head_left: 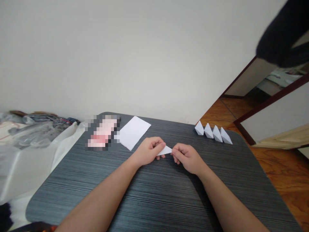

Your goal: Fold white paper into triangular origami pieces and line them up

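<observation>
A small folded piece of white paper, tapering to a point on the right, is held between both hands above the dark table. My left hand grips its wider end, thumb on top and fingers beneath. The fingertips of my right hand pinch its pointed tip. Part of the paper is hidden by the left hand. Just beyond the left hand, white paper sheets lie flat on the table. To the right, several folded white paper shapes with pointed tops stand in a row.
The dark wood-grain table has rounded corners and backs onto a pale wall. A blurred-out pinkish item lies at its back left. Clear plastic bags are piled left of it. Wooden floor shows on the right.
</observation>
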The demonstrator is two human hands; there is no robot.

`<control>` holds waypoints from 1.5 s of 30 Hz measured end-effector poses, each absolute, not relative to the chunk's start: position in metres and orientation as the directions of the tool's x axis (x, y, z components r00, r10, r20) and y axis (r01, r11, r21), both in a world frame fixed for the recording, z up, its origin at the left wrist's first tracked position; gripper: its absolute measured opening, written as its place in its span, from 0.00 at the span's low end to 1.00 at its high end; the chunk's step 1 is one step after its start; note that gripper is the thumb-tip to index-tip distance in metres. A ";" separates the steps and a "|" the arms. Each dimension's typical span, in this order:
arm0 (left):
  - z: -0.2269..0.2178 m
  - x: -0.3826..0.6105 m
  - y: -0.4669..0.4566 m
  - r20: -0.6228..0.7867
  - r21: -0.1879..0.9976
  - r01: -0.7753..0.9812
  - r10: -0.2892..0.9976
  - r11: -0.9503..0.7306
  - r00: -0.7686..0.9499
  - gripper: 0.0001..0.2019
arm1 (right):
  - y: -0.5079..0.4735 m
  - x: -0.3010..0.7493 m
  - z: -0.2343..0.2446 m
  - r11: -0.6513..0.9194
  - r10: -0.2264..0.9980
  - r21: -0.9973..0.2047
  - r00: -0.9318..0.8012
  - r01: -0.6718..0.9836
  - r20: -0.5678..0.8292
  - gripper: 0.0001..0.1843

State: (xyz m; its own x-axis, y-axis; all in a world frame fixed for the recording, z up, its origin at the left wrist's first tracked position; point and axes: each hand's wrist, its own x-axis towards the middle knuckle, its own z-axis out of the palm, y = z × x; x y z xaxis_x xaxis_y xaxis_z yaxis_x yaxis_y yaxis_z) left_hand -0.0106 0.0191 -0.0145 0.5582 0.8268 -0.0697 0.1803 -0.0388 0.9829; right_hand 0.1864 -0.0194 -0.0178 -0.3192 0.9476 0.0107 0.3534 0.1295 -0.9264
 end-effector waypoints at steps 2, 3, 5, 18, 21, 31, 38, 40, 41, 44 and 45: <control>-0.013 -0.011 0.019 -0.072 0.980 0.195 0.835 -0.044 0.546 0.15 | -0.019 0.187 -0.018 0.124 0.948 -0.930 -0.318 0.347 0.007 0.11; -0.013 -0.011 0.019 -0.067 0.978 0.202 0.840 -0.051 0.539 0.15 | -0.020 0.187 -0.018 0.121 0.949 -0.934 -0.316 0.337 0.009 0.11; -0.011 -0.011 0.018 -0.063 0.977 0.206 0.848 -0.056 0.527 0.15 | -0.020 0.186 -0.018 0.118 0.950 -0.944 -0.313 0.309 0.017 0.10; -0.011 -0.010 0.018 -0.052 0.978 0.196 0.841 -0.066 0.539 0.15 | -0.019 0.187 -0.020 0.120 0.958 -0.927 -0.288 0.357 0.013 0.11; -0.011 -0.009 0.018 -0.064 0.974 0.218 0.844 -0.064 0.533 0.15 | -0.019 0.186 -0.020 0.126 0.957 -0.928 -0.288 0.351 0.021 0.12; -0.009 -0.007 0.017 -0.060 0.982 0.183 0.845 -0.045 0.531 0.15 | -0.020 0.185 -0.019 0.119 0.952 -0.922 -0.305 0.368 0.001 0.13; -0.006 -0.007 0.016 -0.078 0.971 0.224 0.782 -0.080 0.619 0.13 | -0.021 0.185 -0.018 0.146 0.957 -0.924 -0.286 0.353 0.042 0.13; -0.005 -0.008 0.015 -0.087 0.964 0.249 0.767 -0.097 0.636 0.14 | -0.021 0.184 -0.018 0.144 0.955 -0.925 -0.293 0.353 0.037 0.13; -0.004 -0.009 0.015 -0.090 0.962 0.255 0.763 -0.101 0.640 0.14 | -0.021 0.184 -0.018 0.142 0.955 -0.925 -0.296 0.353 0.034 0.13; -0.003 -0.009 0.014 -0.087 0.961 0.257 0.765 -0.105 0.638 0.14 | -0.021 0.183 -0.018 0.136 0.955 -0.929 -0.293 0.344 0.031 0.14; -0.003 -0.009 0.014 -0.086 0.961 0.257 0.768 -0.106 0.635 0.14 | -0.021 0.184 -0.018 0.132 0.956 -0.933 -0.290 0.336 0.031 0.14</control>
State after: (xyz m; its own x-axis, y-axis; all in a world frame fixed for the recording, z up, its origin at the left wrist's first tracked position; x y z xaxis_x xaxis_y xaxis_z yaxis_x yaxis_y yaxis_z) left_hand -0.0093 0.0145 -0.0028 0.6351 0.7677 -0.0856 0.2571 -0.1055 0.9606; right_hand 0.1836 -0.0210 -0.0184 -0.2903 0.9564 0.0313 0.3355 0.1324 -0.9327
